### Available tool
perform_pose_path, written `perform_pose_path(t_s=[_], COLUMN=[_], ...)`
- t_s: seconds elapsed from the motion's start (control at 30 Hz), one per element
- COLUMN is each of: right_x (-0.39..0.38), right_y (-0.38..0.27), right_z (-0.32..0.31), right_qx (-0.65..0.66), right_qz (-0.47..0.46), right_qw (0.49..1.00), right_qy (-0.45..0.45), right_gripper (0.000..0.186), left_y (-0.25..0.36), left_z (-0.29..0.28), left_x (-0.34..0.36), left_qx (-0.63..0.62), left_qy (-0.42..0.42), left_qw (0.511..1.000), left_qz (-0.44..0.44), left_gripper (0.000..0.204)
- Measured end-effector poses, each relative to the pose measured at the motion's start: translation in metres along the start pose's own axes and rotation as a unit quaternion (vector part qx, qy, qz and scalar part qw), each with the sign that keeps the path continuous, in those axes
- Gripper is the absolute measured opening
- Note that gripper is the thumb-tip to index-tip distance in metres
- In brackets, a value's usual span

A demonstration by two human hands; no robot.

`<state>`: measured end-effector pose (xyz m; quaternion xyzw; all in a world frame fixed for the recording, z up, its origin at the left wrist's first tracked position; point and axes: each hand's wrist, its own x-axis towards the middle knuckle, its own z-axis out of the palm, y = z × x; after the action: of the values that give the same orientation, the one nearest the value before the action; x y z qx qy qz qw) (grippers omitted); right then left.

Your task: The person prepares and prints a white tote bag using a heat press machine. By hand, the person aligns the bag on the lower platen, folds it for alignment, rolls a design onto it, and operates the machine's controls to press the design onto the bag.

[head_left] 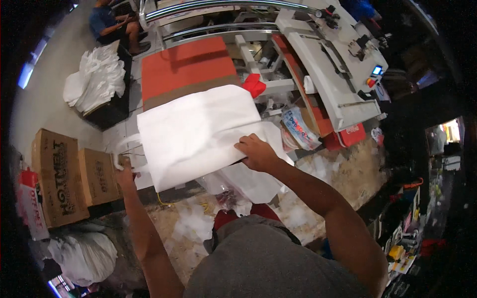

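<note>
A white fabric bag (pixel 189 129) lies flat over the near part of an orange and brown board (pixel 186 59), with more white material spread beneath its right and lower edges. My right hand (pixel 256 154) grips the bag's near edge, right of centre, fingers curled over it. At the bag's left side, my left hand (pixel 125 169) has its fingers closed on a white looped handle (pixel 123 151); the fingertips are small and partly hidden.
A white machine (pixel 323 74) with rails fills the upper right. Piled white bags (pixel 94 77) stand at upper left, cardboard boxes (pixel 57 174) below them. A seated person (pixel 114 25) is at the back left. Red cloth (pixel 253 85) lies beside the board; scraps litter the floor.
</note>
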<state>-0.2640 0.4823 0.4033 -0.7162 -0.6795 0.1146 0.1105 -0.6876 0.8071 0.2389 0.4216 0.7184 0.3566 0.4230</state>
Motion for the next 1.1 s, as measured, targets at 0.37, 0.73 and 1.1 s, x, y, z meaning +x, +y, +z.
perform_pose_path(t_s=[0.37, 0.73, 1.1], right_x=[-0.002, -0.001, 0.002], right_y=[0.002, 0.036, 0.06], right_z=[-0.01, -0.025, -0.026], right_qx=[-0.011, 0.035, 0.141], right_qz=[0.009, -0.011, 0.021], right_qw=[1.0, 0.998, 0.99], right_qy=[-0.016, -0.056, 0.001], right_gripper=[0.048, 0.045, 0.039], left_y=[0.128, 0.118, 0.112], left_z=[0.016, 0.002, -0.009], left_x=[-0.217, -0.153, -0.13], left_qx=[0.387, 0.348, 0.249], left_qy=[-0.33, -0.509, -0.443], left_qw=[0.654, 0.664, 0.739], left_qz=[0.56, 0.424, 0.443], left_gripper=[0.068, 0.066, 0.037])
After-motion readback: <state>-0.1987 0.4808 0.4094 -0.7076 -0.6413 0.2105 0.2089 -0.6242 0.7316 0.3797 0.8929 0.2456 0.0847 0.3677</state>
